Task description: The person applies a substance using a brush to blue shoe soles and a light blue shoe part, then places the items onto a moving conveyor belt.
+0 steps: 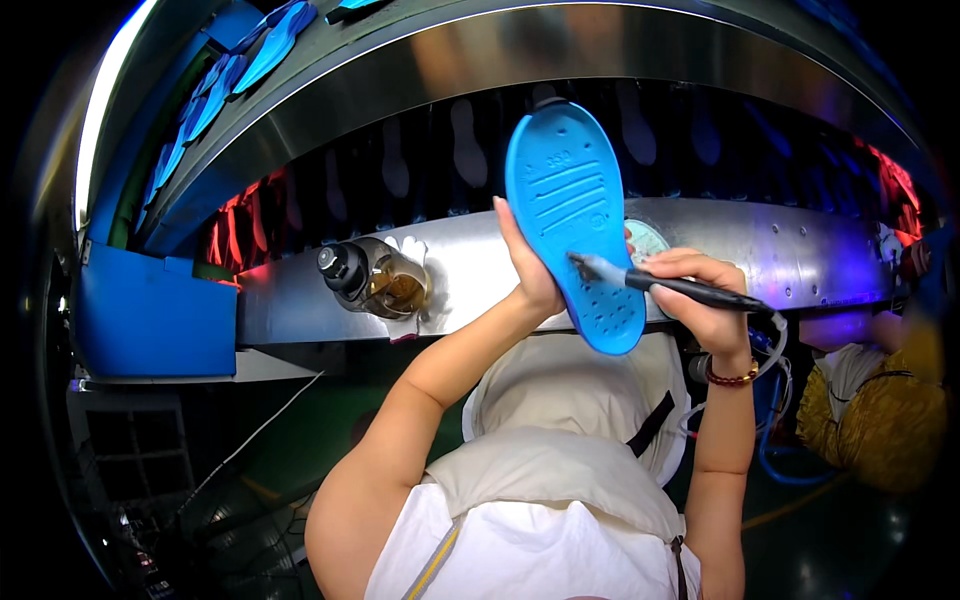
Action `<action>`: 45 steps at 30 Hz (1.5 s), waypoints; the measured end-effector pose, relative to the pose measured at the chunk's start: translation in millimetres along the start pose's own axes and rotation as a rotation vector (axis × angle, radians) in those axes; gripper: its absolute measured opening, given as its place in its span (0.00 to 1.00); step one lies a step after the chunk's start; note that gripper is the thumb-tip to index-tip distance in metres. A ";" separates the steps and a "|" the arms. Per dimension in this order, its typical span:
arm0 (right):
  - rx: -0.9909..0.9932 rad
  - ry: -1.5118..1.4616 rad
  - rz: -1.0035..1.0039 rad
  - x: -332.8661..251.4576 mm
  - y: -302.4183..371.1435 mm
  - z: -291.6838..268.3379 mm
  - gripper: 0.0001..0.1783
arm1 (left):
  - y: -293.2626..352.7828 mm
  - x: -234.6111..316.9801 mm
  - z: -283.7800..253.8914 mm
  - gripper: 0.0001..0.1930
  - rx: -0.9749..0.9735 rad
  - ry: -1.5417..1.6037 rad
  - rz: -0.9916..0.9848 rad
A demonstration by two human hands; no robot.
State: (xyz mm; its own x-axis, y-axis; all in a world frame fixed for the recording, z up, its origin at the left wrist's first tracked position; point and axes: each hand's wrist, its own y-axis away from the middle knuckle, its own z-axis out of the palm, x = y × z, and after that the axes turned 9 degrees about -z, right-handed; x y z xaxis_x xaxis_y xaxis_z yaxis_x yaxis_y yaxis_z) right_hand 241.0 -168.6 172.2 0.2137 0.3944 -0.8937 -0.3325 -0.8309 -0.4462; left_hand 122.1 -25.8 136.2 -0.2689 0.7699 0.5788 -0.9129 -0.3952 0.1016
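A bright blue moulded shoe sole (580, 215) is held up in front of me, with raised bars near its top and small holes toward its lower end. My left hand (530, 262) grips it along the left edge; part of those fingers is hidden behind it. In my right hand (708, 300) is a black pen-like tool (690, 290) with a pale translucent front part and a cable or hose at its back end. The tool's tip touches or nearly touches the sole's face near the middle; I cannot tell which.
A metal ledge (470, 250) runs across in front of me. On it stand a black-capped bottle (385, 280) with brown contents and a pale green round thing (648, 240). Rows of dark soles (395, 160) line the machine behind. Blue soles (275, 45) lie upper left. Another person (865, 400) sits at right.
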 end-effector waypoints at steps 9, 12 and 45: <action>-0.072 0.115 -0.147 1.8 9.0 -6.5 0.11 | -2.7 19.6 9.6 0.49 -0.051 0.103 0.172; -0.319 0.132 -0.189 -6.2 15.2 -1.7 0.11 | -1.1 27.2 5.7 0.49 -0.075 0.063 0.174; -0.535 -0.097 -0.016 -22.7 10.1 -14.6 0.12 | 20.5 40.0 -5.0 0.28 -0.027 -0.315 -0.822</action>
State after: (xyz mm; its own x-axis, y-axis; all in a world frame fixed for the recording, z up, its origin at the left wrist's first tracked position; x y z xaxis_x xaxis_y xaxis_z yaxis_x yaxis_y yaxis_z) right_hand 246.2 -191.7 188.6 0.1208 0.4220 -0.8985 0.1891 -0.8983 -0.3965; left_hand 91.0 -0.6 157.4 0.5703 0.6296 0.5275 -0.7882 0.2388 0.5672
